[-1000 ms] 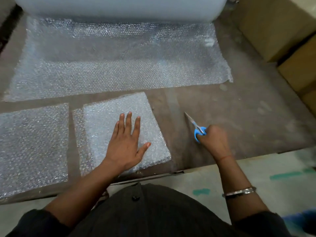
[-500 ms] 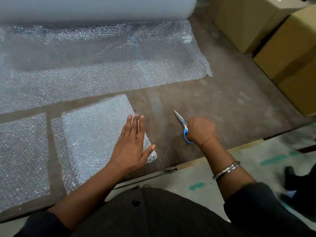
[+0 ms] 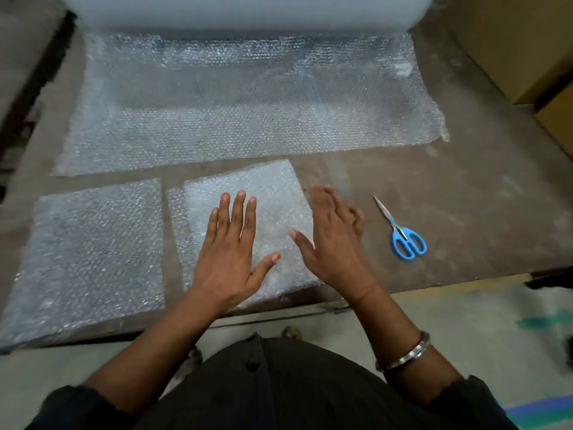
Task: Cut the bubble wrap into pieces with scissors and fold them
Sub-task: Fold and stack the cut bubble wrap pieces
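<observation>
Far back, a big roll of bubble wrap, cut off by the top edge. In front of it, a long sheet spread flat on the brown table. Nearer, on the left, a cut piece, lower corner out of view. Beside it, a folded piece, partly hidden under the hands. Left hand flat on the folded piece, fingers straight, holding nothing. Right hand blurred, fingers spread wide over its right edge; touching or not, hard to tell. Blue scissors alone on the table, blades together, right of the hand. Brown boxes at far right, cut off.
</observation>
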A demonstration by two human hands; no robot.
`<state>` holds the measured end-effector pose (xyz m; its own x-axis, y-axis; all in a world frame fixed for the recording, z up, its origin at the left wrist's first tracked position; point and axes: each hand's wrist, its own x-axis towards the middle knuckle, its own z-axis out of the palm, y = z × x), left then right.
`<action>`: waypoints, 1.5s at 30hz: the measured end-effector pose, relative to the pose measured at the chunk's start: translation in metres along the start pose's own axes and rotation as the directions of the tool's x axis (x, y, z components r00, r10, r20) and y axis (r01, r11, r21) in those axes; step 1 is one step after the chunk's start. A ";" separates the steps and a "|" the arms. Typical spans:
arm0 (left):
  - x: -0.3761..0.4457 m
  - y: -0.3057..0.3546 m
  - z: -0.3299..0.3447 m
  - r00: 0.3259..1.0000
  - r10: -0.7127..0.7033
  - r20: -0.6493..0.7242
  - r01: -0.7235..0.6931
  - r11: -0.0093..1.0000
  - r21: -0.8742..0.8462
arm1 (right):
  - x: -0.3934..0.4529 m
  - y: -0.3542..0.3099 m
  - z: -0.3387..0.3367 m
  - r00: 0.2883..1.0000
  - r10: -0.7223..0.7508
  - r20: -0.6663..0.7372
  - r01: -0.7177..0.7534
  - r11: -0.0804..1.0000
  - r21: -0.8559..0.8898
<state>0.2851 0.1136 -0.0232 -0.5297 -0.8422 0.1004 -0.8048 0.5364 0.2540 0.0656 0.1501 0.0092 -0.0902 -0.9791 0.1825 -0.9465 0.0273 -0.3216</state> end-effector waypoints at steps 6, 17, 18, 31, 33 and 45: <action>-0.089 -0.119 -0.033 0.973 -0.227 0.031 0.226 0.973 0.039 | 0.002 -0.116 0.052 0.949 -0.292 0.117 0.295 0.955 -0.006; -0.223 -0.272 -0.058 0.970 -0.149 0.194 0.109 0.973 0.201 | -0.051 -0.251 0.149 0.765 -0.422 0.486 0.479 0.878 0.008; -0.229 -0.281 -0.056 0.972 -0.120 0.203 0.078 0.976 0.202 | -0.059 -0.254 0.154 0.782 -0.413 0.467 0.463 0.886 0.008; -0.258 -0.326 -0.092 0.985 0.094 -0.146 -0.106 0.991 -0.077 | -0.079 -0.241 0.150 0.980 -0.200 0.020 0.171 0.882 0.440; -0.246 -0.324 -0.110 0.986 -0.056 -0.157 0.011 0.961 -0.275 | -0.063 -0.253 0.133 0.995 -0.029 0.092 -0.028 0.824 0.566; -0.129 -0.362 -0.089 0.808 -0.585 -0.070 0.415 0.650 -0.636 | 0.060 -0.274 0.164 0.949 0.300 0.099 -0.307 0.801 0.515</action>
<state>0.6687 0.0231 -0.0429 0.0611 -0.9981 -0.0002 -0.5729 -0.0352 0.8189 0.3702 0.0503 -0.0443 -0.3384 -0.9409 -0.0154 -0.5707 0.2182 -0.7916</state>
